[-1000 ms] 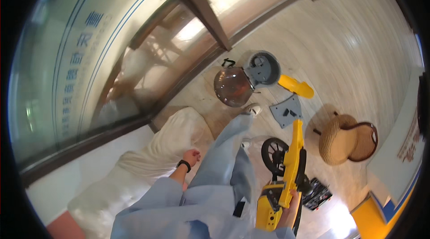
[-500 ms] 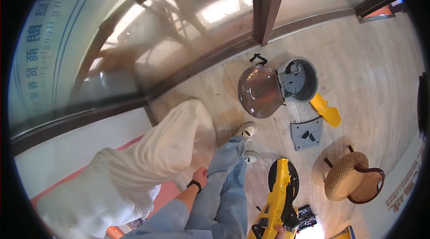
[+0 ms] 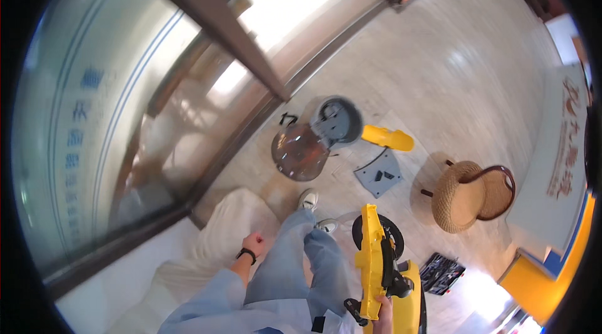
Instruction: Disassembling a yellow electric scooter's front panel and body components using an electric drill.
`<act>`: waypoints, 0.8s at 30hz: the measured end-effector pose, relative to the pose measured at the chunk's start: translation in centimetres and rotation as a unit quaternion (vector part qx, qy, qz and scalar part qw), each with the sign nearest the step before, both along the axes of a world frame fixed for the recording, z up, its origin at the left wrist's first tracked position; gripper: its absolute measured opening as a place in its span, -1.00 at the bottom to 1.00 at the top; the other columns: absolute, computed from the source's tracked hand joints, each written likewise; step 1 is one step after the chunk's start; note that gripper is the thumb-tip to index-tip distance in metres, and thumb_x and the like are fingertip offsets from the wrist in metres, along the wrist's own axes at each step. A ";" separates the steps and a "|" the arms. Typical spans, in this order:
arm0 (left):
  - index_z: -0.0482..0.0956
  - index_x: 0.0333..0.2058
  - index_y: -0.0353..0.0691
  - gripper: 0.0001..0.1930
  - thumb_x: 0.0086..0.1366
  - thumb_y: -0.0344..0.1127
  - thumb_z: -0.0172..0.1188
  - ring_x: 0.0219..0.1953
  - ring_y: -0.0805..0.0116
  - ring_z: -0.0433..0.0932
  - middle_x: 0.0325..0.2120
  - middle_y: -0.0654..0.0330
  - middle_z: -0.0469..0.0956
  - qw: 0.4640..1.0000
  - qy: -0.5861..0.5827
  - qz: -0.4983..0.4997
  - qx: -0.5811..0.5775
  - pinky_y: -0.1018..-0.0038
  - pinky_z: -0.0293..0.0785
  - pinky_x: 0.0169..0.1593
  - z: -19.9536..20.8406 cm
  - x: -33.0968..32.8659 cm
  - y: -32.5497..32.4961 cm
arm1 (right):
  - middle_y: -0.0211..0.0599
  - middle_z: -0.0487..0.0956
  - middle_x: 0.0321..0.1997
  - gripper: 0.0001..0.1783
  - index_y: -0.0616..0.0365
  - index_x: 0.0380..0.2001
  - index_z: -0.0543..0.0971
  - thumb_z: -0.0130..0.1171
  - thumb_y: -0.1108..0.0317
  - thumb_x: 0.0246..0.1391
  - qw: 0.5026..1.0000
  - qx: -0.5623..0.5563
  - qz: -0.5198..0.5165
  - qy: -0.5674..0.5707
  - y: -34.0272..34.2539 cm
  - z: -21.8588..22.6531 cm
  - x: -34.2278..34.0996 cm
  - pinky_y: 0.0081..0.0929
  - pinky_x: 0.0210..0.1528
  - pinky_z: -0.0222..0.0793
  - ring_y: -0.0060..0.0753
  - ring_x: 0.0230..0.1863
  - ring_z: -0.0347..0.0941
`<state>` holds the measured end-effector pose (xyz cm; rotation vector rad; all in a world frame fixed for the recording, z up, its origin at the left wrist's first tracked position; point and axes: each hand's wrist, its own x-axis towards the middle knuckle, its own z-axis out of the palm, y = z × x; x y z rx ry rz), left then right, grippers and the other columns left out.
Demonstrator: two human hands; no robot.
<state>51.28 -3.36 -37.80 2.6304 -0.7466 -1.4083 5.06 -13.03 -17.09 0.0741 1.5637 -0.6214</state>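
1. Your right hand [image 3: 382, 315]: clamped on the lower end of the long yellow panel [image 3: 372, 246], near the bottom edge of view. Far side of the grip is hidden.
2. That panel points away from you, just right of your legs, and overlaps the black wheel [image 3: 396, 239] in view. Can't tell if the two touch.
3. Yellow body [image 3: 411, 290] sits right beside the panel, dark fittings between them. Can't tell whether panel and body are joined.
4. Your left hand [image 3: 254, 243]: fingers curled together in a loose fist, black band [image 3: 247, 255] on the wrist. It's over on your left, near your thigh and the pale cloth cover [image 3: 235, 215], well apart from the panel.
5. Right of the body, on the floor: open black tool case [image 3: 443, 273], contents too small to make out.
6. Ahead on the floor: grey plate [image 3: 370, 178] with small black pieces [image 3: 384, 176] lying on it; beyond it, a curved yellow piece [image 3: 389, 138] next to the round grey tub [image 3: 354, 122].
7. Brown see-through lid [image 3: 300, 153] adjoins the tub on its left.
8. Wicker chair [image 3: 456, 202] stands further right, beyond the tool case.
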 end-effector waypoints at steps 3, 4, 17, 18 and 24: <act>0.65 -0.41 -0.16 -0.80 0.14 -0.16 0.22 -0.35 0.14 0.64 -0.45 0.11 0.66 0.993 0.022 -0.088 0.082 0.31 0.55 -0.19 2.2 3.3 -1.4 | 0.01 0.55 -0.06 -0.37 0.32 0.10 0.29 0.09 0.61 -0.15 0.995 -0.030 -0.091 0.018 -1.9 2.0 2.2 -0.10 -0.14 0.62 0.01 -0.16 0.61; 0.68 -0.42 -0.18 -0.79 0.19 -0.18 0.19 -0.36 0.20 0.66 -0.47 0.11 0.67 0.984 0.023 -0.136 0.109 0.33 0.56 -0.19 2.0 4.8 -0.5 | 0.01 0.54 -0.05 -0.37 0.31 0.10 0.28 0.10 0.62 -0.15 0.992 -0.040 -0.114 0.026 -1.3 1.5 2.0 -0.10 -0.12 0.62 0.01 -0.13 0.60; 0.69 -0.36 -0.22 -0.51 0.30 0.11 0.00 -0.17 -0.11 0.60 -0.33 -0.06 0.65 0.857 -0.012 -0.510 0.071 0.10 0.48 -0.03 5.9 2.2 -27.6 | -0.10 0.53 0.03 -0.32 0.23 0.15 0.26 0.13 0.67 -0.13 0.927 -0.150 -0.344 -0.011 -4.3 3.7 -0.1 -0.20 0.06 0.53 -0.11 0.00 0.55; 0.68 -0.40 -0.25 -0.51 0.30 0.09 0.01 -0.23 -0.10 0.61 -0.37 -0.07 0.65 0.869 -0.030 -0.494 0.019 0.12 0.50 -0.07 5.9 -0.2 -30.8 | -0.11 0.53 0.03 -0.30 0.23 0.15 0.26 0.13 0.68 -0.15 0.921 -0.139 -0.364 -0.010 -4.9 3.5 -1.0 -0.21 0.06 0.53 -0.11 0.00 0.55; 0.53 -0.46 -0.29 -0.80 0.23 -0.29 0.24 -0.56 0.34 0.59 -0.56 0.07 0.62 0.913 0.122 -0.385 -0.051 0.40 0.55 -0.40 10.1 -16.8 -44.9 | -0.14 0.55 0.01 -0.33 0.24 0.14 0.30 0.15 0.68 -0.14 0.841 -0.239 -0.485 0.016 -7.6 9.2 -4.8 -0.24 0.05 0.53 -0.13 -0.01 0.56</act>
